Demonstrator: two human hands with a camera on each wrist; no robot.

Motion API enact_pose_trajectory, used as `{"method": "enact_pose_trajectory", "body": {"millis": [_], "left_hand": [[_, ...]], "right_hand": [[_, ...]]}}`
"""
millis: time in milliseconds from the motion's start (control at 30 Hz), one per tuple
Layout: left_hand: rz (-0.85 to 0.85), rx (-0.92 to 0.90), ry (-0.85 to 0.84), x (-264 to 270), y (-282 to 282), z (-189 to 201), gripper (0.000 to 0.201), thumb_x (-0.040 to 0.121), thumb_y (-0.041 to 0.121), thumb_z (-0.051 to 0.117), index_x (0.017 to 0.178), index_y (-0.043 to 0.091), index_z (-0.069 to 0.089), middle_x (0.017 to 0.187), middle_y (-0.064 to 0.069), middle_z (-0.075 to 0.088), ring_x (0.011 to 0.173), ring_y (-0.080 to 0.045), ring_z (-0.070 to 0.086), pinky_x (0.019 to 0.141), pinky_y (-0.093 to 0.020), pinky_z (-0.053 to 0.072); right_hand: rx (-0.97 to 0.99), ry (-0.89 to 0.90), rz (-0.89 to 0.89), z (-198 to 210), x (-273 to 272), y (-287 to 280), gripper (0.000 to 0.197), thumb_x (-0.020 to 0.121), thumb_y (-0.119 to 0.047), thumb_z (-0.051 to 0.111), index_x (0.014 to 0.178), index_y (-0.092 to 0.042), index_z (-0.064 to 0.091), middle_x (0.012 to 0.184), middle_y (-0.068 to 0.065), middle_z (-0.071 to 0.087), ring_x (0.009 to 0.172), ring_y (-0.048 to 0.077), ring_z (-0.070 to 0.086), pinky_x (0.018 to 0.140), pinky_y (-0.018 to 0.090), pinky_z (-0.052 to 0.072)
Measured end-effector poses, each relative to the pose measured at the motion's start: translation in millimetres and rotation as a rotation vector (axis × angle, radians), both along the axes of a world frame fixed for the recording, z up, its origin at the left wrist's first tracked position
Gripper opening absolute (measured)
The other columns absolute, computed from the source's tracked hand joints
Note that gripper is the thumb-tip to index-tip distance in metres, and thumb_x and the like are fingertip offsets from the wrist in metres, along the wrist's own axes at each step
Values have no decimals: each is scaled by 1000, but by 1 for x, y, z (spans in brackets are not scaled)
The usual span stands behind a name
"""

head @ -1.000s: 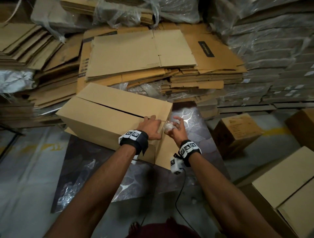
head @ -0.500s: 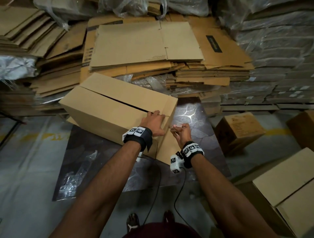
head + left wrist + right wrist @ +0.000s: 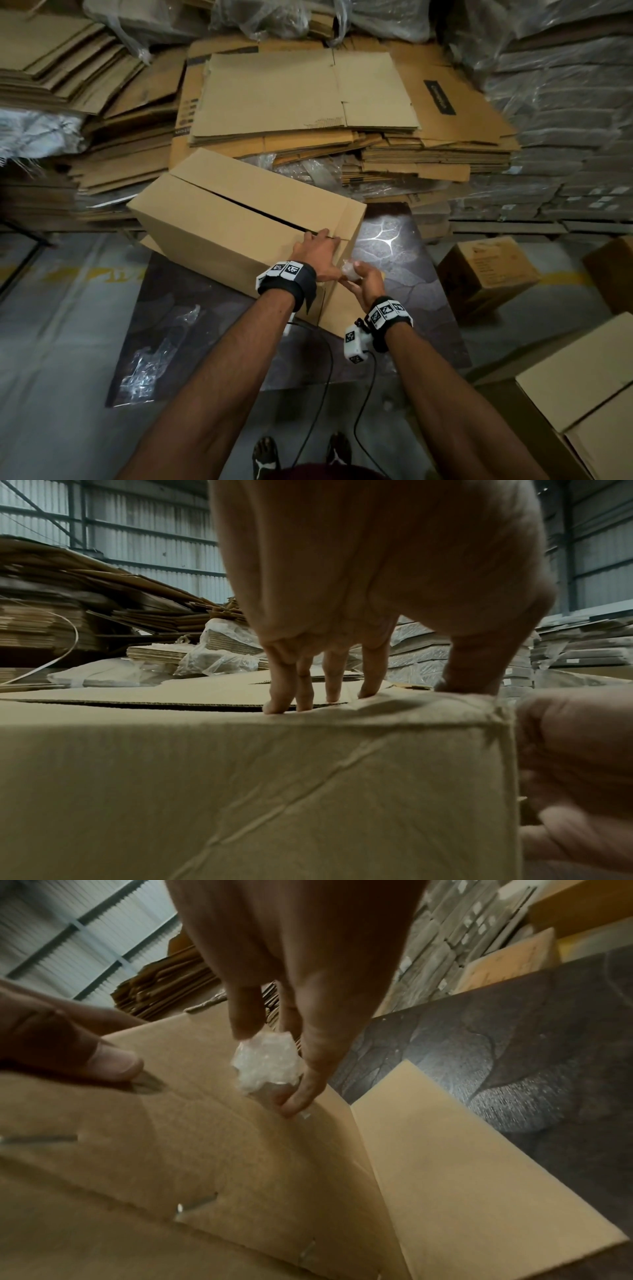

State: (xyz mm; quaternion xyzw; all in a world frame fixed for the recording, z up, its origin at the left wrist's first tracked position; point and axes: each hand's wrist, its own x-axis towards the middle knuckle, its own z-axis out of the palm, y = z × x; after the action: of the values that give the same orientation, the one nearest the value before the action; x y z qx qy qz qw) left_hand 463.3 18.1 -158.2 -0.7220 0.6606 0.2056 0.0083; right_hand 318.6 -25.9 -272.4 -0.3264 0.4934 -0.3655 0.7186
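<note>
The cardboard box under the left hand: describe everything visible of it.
The cardboard box is brown corrugated board, lying on a dark patterned sheet. Its top flaps are folded down with a slit between them, untaped. One end flap juts open; metal staples show nearby. A diagonal crease marks the near side. The left hand presses straight fingers beside the slit; the right hand, pinching a clear crumpled wad, is at its corner.

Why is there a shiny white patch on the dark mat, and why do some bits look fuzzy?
Head view: light glares off the dark mat beside the box, and edges bend near the borders. Left wrist view: the right hand is too near, so blurred. Right wrist view: soft all over, even the clear wad.
</note>
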Motion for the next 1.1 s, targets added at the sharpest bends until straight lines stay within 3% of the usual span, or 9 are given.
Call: {"method": "enact_pose_trajectory", "body": {"millis": [167, 300, 400, 500, 567, 700, 767, 933, 1100], "left_hand": [[-2, -20, -18, 0, -2, -6, 77, 80, 43, 66, 150, 24, 41, 156, -7, 34, 134, -39, 37, 99, -52, 44], [3, -20, -30, 0, -3, -6, 77, 81, 38, 68, 151, 24, 41, 156, -6, 35, 135, -38, 37, 98, -51, 44], [10, -32, -26, -1, -2, -9, 78, 79, 37, 70, 150, 24, 41, 154, -5, 36, 133, -38, 38, 96, -49, 44], [25, -48, -28, -3, -1, -12, 77, 76, 37, 69, 148, 25, 43, 152, -4, 37, 130, -37, 39, 92, -48, 44], [29, -58, -36, -4, -2, -16, 76, 75, 37, 69, 146, 25, 45, 151, -5, 37, 129, -38, 40, 92, -48, 43], [25, -104, -57, -6, -4, -22, 66, 73, 40, 67, 136, 25, 52, 140, -7, 43, 120, -40, 47, 88, -49, 44], [35, -115, -58, -8, -4, -23, 66, 72, 40, 67, 134, 23, 53, 136, -8, 45, 118, -41, 48, 91, -52, 46], [29, -120, -69, -9, -2, -23, 66, 75, 41, 68, 135, 19, 51, 134, -11, 45, 119, -42, 47, 95, -54, 45], [31, -117, -76, -10, 1, -20, 69, 74, 40, 67, 137, 19, 49, 136, -12, 45, 121, -42, 47, 99, -57, 43]], "right_hand": [[-63, 127, -37, -2, -4, -4, 12, 98, 0, 59, 97, -11, 63, 103, 10, 72, 83, 24, 70, 75, 34, 58], [-99, 286, -31, -11, -15, -6, 35, 92, -3, 71, 121, -11, 52, 100, 10, 68, 81, 21, 66, 64, 29, 54], [-155, 461, 102, -22, -26, 1, 22, 95, -6, 66, 117, -7, 63, 101, 12, 68, 78, 19, 61, 61, 26, 48], [-275, 629, 128, -31, -47, 8, 8, 90, -3, 70, 88, -11, 70, 95, 16, 71, 77, 21, 64, 66, 32, 52], [-330, 749, 127, -34, -69, 11, 7, 82, -11, 71, 81, -18, 72, 94, 20, 72, 83, 28, 67, 78, 46, 57], [-284, 1213, 232, -32, -118, 22, 23, 89, -24, 69, 111, -30, 73, 133, 8, 55, 131, 44, 39, 112, 51, 30], [-314, 1328, 291, -31, -140, 29, 30, 90, -27, 70, 120, -30, 67, 136, 5, 57, 134, 44, 38, 113, 51, 29], [-453, 1431, 378, -30, -175, 51, 37, 86, -17, 72, 121, -17, 59, 119, 18, 68, 111, 42, 63, 88, 47, 52], [-406, 1520, 492, -44, -189, 72, 45, 88, -3, 66, 133, -10, 59, 138, 21, 55, 122, 43, 57, 102, 48, 49]]}}
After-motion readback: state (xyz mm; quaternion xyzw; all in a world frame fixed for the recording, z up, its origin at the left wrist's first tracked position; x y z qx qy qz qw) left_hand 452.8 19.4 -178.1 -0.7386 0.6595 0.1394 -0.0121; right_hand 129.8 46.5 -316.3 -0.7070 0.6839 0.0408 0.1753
